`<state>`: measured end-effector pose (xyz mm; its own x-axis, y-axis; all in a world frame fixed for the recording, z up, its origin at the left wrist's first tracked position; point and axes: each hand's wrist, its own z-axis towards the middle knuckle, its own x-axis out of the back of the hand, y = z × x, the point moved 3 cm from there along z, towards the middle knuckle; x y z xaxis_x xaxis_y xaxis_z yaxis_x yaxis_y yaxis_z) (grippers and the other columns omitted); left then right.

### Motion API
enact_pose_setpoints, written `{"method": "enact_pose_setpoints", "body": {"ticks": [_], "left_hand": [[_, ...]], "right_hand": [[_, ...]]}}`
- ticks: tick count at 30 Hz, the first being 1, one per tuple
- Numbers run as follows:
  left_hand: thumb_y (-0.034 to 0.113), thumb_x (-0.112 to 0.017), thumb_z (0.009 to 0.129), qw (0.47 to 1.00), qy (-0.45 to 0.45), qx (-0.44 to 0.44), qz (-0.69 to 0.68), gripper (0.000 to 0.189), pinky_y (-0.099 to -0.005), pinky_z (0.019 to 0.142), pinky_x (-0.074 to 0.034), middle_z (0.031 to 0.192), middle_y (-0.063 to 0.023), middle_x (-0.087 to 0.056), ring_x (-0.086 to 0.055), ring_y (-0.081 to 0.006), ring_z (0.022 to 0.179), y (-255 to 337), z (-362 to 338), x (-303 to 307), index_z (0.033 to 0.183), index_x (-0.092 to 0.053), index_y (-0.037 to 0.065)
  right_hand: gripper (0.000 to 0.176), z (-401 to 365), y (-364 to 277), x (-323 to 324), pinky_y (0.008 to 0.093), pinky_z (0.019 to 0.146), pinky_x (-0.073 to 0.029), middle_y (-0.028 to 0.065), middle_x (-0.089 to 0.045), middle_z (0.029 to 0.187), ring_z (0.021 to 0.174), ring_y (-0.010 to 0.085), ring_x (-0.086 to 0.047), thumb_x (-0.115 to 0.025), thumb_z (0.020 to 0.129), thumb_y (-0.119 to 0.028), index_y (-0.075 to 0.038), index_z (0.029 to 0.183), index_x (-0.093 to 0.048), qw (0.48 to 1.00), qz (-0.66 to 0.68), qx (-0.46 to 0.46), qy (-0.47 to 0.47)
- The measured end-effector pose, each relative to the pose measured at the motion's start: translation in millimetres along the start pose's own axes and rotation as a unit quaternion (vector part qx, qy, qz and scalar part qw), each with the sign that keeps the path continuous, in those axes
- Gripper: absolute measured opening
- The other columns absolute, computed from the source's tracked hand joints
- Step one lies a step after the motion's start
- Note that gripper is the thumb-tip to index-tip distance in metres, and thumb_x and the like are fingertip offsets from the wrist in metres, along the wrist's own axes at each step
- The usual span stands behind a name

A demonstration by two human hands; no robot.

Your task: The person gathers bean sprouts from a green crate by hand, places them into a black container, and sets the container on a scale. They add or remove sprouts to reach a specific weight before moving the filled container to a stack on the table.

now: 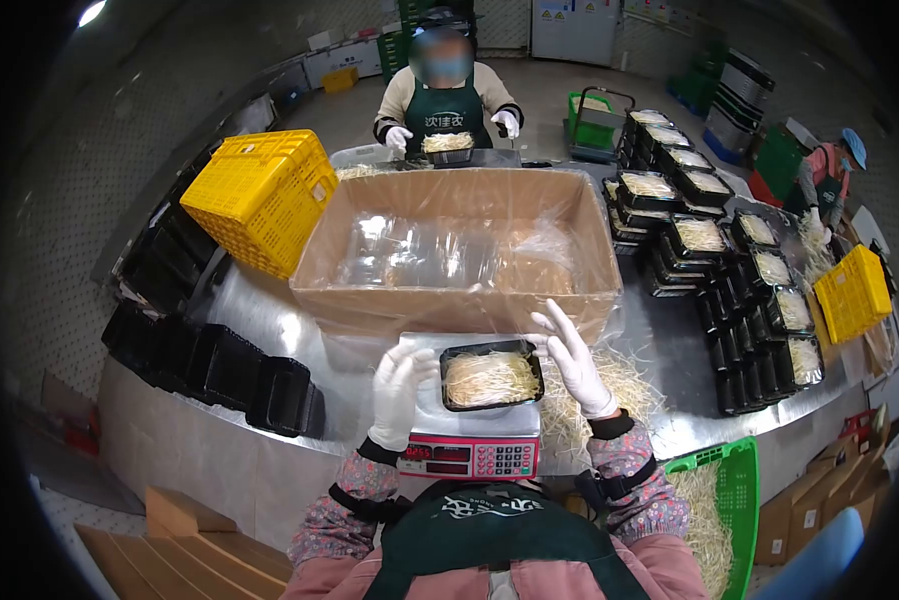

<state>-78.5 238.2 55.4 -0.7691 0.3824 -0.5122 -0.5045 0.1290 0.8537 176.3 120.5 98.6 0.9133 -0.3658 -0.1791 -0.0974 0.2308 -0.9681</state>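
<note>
A black plastic tray (493, 405) filled with bean sprouts (489, 378) rests on the platform of a red-fronted digital scale (469, 457) with a lit red display. To its left, my gloved left hand (401, 392) is raised with its fingers extended, holding nothing. On the other side my right hand (574, 362), also in a white glove, has its fingers apart, fingertips close to the tray's upper right corner. Below that hand, a loose heap of sprouts (619, 392) lies on the metal table (369, 425).
A plastic-lined cardboard box (449, 310) stands beyond the scale. A yellow crate (259, 200) and empty black trays (229, 365) are at left, stacked filled trays (697, 238) at right. A green basket (744, 500) of sprouts sits beside me. A co-worker (449, 110) stands opposite.
</note>
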Motion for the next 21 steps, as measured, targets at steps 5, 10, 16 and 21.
{"method": "enact_pose_setpoints", "body": {"ticks": [5, 10, 16, 21], "left_hand": [[-0.004, -0.053, 0.092, 0.983, -0.085, 0.047, 0.156, 0.056, -0.0278, 0.077, -0.054, 0.101, -0.0138, -0.065, -0.066, -0.0173, 0.085, -16, -40, -20, 0.146, -0.039, 0.005], [0.014, -0.065, 0.09, 0.859, -0.04, 0.053, 0.507, 0.043, -0.0297, 0.075, -0.053, 0.087, -0.0089, -0.066, -0.065, -0.0182, 0.077, -36, -9, 3, 0.131, -0.056, 0.006], [0.029, -0.061, 0.093, 0.783, -0.003, -0.074, 0.618, 0.036, -0.0358, 0.083, -0.051, 0.103, -0.0138, -0.071, -0.067, -0.0274, 0.094, -83, 42, 33, 0.119, -0.065, 0.004], [0.022, -0.065, 0.093, 0.939, 0.017, 0.172, 0.298, 0.026, -0.028, 0.065, -0.048, 0.084, 0.0001, -0.068, -0.06, -0.0104, 0.071, -94, 44, 38, 0.108, -0.069, 0.002]], "right_hand": [[0.049, -25, 18, 8, 0.0236, 0.069, -0.044, 0.0035, -0.064, 0.088, 0.072, 0.0087, -0.049, -0.062, 0.095, -0.012, -0.009, 0.142, -0.048, 0.973, -0.217, -0.013, -0.075], [0.03, 2, 55, 16, 0.0458, 0.062, -0.051, 0.0201, -0.068, 0.08, 0.072, 0.0365, -0.066, -0.058, 0.096, -0.026, -0.013, 0.124, -0.06, 0.862, -0.471, 0.182, -0.043], [0.03, 40, 87, 23, 0.0442, 0.067, -0.053, 0.0199, -0.068, 0.08, 0.077, 0.0354, -0.068, -0.053, 0.097, -0.036, -0.016, 0.117, -0.064, 0.787, -0.611, 0.033, -0.086], [0.028, 42, 149, 39, 0.0303, 0.071, -0.052, 0.0072, -0.072, 0.088, 0.077, 0.0155, -0.066, -0.064, 0.095, -0.026, -0.002, 0.108, -0.068, 0.979, -0.167, -0.112, -0.017]]}}
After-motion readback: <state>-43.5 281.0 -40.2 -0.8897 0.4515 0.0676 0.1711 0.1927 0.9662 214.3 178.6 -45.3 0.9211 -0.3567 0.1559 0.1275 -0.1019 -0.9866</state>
